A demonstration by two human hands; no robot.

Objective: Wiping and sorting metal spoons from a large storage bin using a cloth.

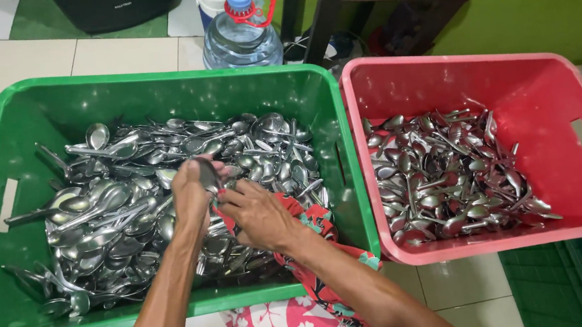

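We see our 2 hands meeting just left of the middle of the frame, over the green crate that fills the left half. Our left hand has its fingers closed around a metal spoon, whose bowl shows dark above the knuckles; its long axis runs roughly up and down the frame, bowl toward the top and tilted slightly left, handle hidden in the grip. Our right hand lies just right of it, palm down, fingers bent and pinching a red patterned cloth against the lower part of the spoon; the cloth trails from there toward the lower right, over the crate's near rim. Whether the right fingers also touch the spoon itself we cannot tell. Under both hands lies a deep heap of spoons, handles pointing every way. In the right half stands a red crate, touching the green one side by side, holding a second pile of spoons gathered toward its left and middle. Both crates sit on a pale tiled floor. At the top centre, behind the crates, stands 1 clear water bottle with a blue cap.
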